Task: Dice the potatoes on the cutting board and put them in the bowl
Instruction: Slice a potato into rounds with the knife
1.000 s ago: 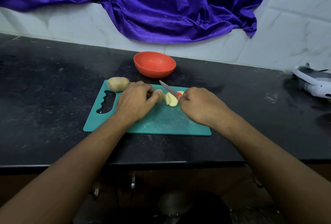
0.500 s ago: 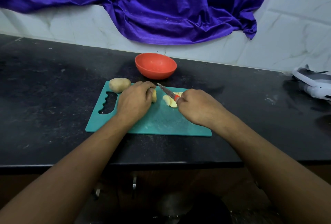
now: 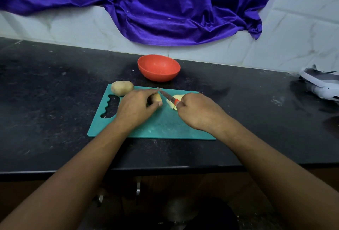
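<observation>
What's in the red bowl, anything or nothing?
Empty. The red bowl shows only its bare inside; the cut potato slices lie on the cutting board.

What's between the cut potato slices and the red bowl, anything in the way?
Nothing visible stands there. Between the slices and the bowl lie only the cutting board edge and bare counter. The knife, held in the right hand, angles just left of that path.
</observation>
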`<state>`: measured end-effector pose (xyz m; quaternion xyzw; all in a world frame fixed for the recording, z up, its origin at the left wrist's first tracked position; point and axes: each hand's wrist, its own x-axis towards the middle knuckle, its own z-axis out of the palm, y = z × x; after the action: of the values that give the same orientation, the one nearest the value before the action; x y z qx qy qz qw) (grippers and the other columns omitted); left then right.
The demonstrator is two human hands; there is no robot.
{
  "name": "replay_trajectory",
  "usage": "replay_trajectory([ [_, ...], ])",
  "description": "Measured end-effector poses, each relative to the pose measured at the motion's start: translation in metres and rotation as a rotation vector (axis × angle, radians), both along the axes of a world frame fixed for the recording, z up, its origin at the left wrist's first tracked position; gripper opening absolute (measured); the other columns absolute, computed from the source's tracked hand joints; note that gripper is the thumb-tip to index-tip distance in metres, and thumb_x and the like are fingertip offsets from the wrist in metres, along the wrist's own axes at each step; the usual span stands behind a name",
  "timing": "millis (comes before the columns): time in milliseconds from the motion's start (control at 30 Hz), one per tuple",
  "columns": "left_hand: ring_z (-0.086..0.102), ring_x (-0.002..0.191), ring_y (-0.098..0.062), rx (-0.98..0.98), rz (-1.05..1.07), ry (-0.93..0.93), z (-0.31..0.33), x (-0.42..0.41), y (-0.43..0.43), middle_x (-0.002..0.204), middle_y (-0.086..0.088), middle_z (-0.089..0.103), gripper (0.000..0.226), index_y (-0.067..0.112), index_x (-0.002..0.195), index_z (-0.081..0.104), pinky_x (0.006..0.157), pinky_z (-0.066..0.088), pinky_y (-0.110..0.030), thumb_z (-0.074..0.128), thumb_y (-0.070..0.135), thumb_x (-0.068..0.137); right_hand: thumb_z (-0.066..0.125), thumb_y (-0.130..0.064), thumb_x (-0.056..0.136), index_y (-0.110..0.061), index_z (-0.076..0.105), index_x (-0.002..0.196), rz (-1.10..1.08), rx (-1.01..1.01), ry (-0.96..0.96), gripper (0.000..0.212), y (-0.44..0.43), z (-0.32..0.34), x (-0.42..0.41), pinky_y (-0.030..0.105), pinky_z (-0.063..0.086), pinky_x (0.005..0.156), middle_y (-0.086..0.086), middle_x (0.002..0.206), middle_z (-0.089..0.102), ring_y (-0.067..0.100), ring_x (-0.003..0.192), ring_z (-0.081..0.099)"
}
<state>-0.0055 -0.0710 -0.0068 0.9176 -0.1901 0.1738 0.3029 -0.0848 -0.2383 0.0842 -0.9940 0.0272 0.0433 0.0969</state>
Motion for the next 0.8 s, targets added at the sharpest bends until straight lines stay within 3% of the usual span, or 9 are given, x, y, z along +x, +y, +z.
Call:
replay_trajectory([
  [200, 0.064, 0.083, -0.006, -0.120, 0.038, 0.073, -0.005, 0.005, 0.002, 0.093, 0.011, 0.071, 0.043, 0.024, 0.120, 0.071, 0.073, 0.049, -0.026, 0.082, 0.042, 0.082, 0.039, -0.037, 0.107, -0.023, 0.044, 0.075, 0.000, -0.033, 0.001, 0.035, 0.005, 0.002, 0.001, 0.032, 0.036, 0.058, -0.002, 0.081, 0.055, 0.015, 0.071, 0.053],
  [267, 0.065, 0.082, -0.005, -0.143, 0.055, 0.089, -0.006, 0.007, 0.001, 0.098, 0.011, 0.073, 0.042, 0.024, 0.115, 0.070, 0.077, 0.054, -0.028, 0.083, 0.043, 0.080, 0.039, -0.037, 0.107, -0.024, 0.042, 0.074, 0.003, -0.053, -0.007, 0.035, 0.009, 0.002, 0.001, 0.032, 0.035, 0.058, -0.003, 0.080, 0.052, 0.015, 0.071, 0.051],
  [467, 0.067, 0.081, -0.002, -0.169, 0.069, 0.107, -0.007, 0.008, 0.002, 0.087, 0.013, 0.073, 0.038, 0.026, 0.105, 0.073, 0.079, 0.059, -0.035, 0.086, 0.046, 0.076, 0.042, -0.034, 0.104, -0.024, 0.043, 0.078, 0.022, -0.127, -0.018, 0.028, 0.019, 0.001, 0.000, 0.033, 0.034, 0.057, -0.005, 0.078, 0.047, 0.015, 0.068, 0.047],
  [800, 0.066, 0.081, 0.001, -0.151, 0.018, 0.124, -0.010, 0.014, 0.008, 0.088, 0.014, 0.073, 0.040, 0.025, 0.115, 0.075, 0.079, 0.057, -0.030, 0.083, 0.045, 0.081, 0.040, -0.026, 0.104, -0.018, 0.046, 0.090, 0.030, -0.132, 0.001, 0.017, 0.030, -0.005, -0.002, 0.037, 0.040, 0.071, 0.002, 0.092, 0.050, 0.025, 0.086, 0.052],
])
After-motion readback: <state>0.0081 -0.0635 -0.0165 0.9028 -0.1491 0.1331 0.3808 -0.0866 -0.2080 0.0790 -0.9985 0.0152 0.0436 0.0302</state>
